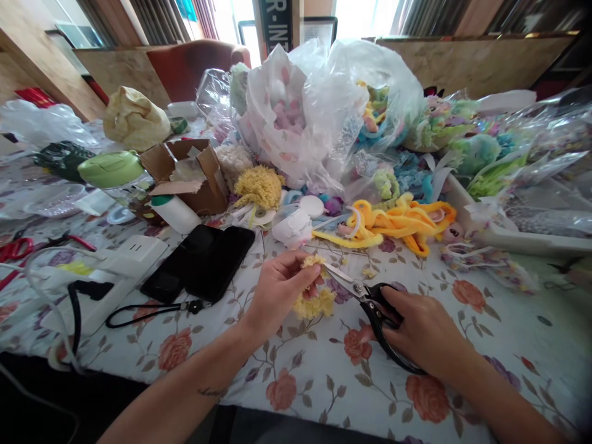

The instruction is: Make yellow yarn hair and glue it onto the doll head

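Observation:
My left hand [277, 290] pinches a small yellow fuzzy pompom [315, 302] just above the floral tablecloth [324, 370]. My right hand [423, 330] grips black-handled scissors [365, 295], whose silver blades point left and meet the top of the pompom. Tiny yellow fluff scraps [369, 272] lie on the cloth just beyond the blades.
Two black phones [201, 262] and a white power strip [124, 256] lie to the left. An orange and yellow yarn pile [398, 222], a larger yellow pompom [259, 185], a cardboard box [189, 172] and plastic bags of soft toys [314, 105] crowd the far side. Red-handled pliers [16, 250] rest at the left edge.

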Action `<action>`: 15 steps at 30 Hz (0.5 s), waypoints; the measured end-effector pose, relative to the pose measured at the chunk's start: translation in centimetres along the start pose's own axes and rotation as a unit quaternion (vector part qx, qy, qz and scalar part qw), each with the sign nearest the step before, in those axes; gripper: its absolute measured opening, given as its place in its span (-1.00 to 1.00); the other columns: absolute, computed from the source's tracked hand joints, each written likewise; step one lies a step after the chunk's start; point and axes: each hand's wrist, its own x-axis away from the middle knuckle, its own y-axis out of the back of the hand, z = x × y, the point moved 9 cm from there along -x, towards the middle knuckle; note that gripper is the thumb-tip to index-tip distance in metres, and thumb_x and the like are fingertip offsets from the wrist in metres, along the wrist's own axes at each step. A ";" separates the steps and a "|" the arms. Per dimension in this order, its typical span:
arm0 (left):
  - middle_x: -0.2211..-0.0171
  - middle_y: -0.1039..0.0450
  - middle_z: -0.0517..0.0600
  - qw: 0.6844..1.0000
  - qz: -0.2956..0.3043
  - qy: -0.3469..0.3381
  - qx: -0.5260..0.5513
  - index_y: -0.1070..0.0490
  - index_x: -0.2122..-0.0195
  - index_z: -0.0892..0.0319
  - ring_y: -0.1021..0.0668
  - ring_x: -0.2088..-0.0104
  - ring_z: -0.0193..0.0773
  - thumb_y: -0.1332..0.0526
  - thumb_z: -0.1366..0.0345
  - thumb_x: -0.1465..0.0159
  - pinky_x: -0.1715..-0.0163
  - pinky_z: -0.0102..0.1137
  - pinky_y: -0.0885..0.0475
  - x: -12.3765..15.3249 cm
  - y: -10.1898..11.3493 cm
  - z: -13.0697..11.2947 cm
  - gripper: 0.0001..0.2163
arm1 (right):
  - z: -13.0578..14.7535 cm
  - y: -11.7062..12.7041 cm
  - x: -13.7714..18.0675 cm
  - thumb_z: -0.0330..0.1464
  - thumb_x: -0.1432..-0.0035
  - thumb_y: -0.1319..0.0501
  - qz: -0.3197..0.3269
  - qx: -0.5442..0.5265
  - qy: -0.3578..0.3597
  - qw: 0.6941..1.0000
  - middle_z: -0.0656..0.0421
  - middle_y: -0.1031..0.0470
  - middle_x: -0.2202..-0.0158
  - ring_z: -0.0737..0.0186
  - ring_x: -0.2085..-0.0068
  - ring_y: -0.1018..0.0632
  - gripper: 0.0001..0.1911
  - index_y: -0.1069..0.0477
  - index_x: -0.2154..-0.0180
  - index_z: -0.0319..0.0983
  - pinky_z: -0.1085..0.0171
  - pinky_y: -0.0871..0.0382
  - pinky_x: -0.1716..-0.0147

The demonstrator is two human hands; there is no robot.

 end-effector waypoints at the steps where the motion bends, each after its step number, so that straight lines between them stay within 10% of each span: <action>1: 0.56 -0.43 -0.08 1.000 0.001 -0.001 0.001 -0.49 0.41 0.25 -0.41 0.61 -0.49 -0.27 0.32 -0.16 0.61 -0.59 -0.34 0.0 0.0 0.0 -0.91 | 0.0 0.0 0.0 -0.31 0.05 -0.16 0.003 -0.006 0.000 1.000 0.22 -0.32 0.58 0.28 0.55 -0.30 -0.80 -0.10 0.50 -0.17 0.34 -0.02 0.53; 15: 0.61 -0.40 -0.08 1.000 -0.005 0.015 -0.020 -0.47 0.51 0.29 -0.38 0.63 -0.52 -0.29 0.32 -0.15 0.63 -0.62 -0.30 0.1 0.1 -0.1 -0.85 | 0.2 -0.3 0.0 -0.37 0.06 -0.09 0.036 -0.016 0.001 0.999 0.18 -0.35 0.57 0.26 0.53 -0.33 -0.90 -0.15 0.51 -0.19 0.33 -0.02 0.52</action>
